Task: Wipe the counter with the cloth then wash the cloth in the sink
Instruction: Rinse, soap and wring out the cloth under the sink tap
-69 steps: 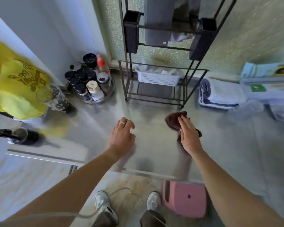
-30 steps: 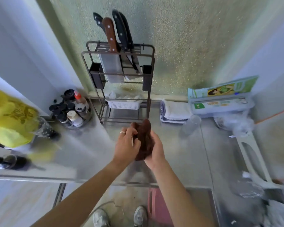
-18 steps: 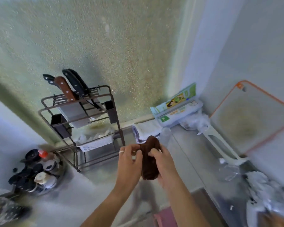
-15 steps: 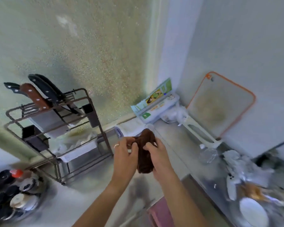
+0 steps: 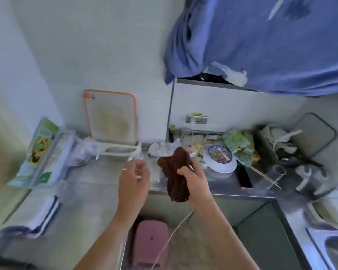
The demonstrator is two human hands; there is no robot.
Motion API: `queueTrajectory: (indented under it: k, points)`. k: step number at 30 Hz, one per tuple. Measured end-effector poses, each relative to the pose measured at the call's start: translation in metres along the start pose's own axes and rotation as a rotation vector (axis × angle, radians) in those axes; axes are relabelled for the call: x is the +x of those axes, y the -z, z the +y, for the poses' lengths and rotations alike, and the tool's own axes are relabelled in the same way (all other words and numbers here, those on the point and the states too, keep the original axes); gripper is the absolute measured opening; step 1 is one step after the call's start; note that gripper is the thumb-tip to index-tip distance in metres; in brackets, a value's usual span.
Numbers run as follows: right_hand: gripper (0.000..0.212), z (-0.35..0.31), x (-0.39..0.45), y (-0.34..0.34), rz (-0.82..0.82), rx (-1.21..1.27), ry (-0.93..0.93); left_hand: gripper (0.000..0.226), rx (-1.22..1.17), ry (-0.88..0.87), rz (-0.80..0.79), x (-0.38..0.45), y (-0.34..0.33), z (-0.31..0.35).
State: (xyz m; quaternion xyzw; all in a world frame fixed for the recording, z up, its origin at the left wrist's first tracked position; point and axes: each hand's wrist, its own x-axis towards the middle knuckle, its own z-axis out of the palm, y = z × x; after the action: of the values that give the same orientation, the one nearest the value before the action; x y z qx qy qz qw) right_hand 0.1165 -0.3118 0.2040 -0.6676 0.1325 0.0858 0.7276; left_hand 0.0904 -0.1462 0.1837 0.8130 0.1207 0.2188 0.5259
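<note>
The counter [image 5: 98, 193] is under my arms, and the sink [image 5: 334, 248] shows at its lower right corner. I judge the wiping is finished and I carry the cloth [image 5: 175, 175] to wash it; next it must travel right, over the basin. My right hand [image 5: 195, 179] grips it bunched, above the counter's front edge. My left hand [image 5: 134, 178] hangs beside it, loosely curled, holding nothing.

Dark brown cloth [image 5: 175, 175], pink stool [image 5: 150, 243]
</note>
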Motion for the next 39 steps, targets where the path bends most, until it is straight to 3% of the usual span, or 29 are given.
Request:
queueTrajectory:
  k: [3,7,18,26,32,39]
  points:
    - [0.039,-0.002,-0.016,0.076,0.223,-0.396,0.203,0.009,0.177,-0.189,-0.245,-0.016,-0.062,0.021]
    - [0.051,0.007,-0.041,0.178,0.451,-0.58,0.274,0.012,0.293,-0.402,-0.55,-0.056,-0.157,0.066]
    - [0.054,0.07,-0.124,0.465,0.94,-0.706,0.025,0.015,0.37,-0.856,-1.074,-0.209,-0.388,0.172]
    - [0.052,0.143,-0.162,0.62,1.105,-0.681,-0.226,0.015,0.533,-1.048,-1.36,-0.278,-0.534,0.183]
    - [0.054,0.171,-0.152,0.676,1.125,-0.618,-0.408,0.013,0.588,-0.967,-1.516,-0.304,-0.631,0.182]
    - [0.053,0.174,-0.08,0.732,1.174,-0.532,-0.523,0.016,0.523,-1.087,-1.654,-0.334,-0.754,0.19]
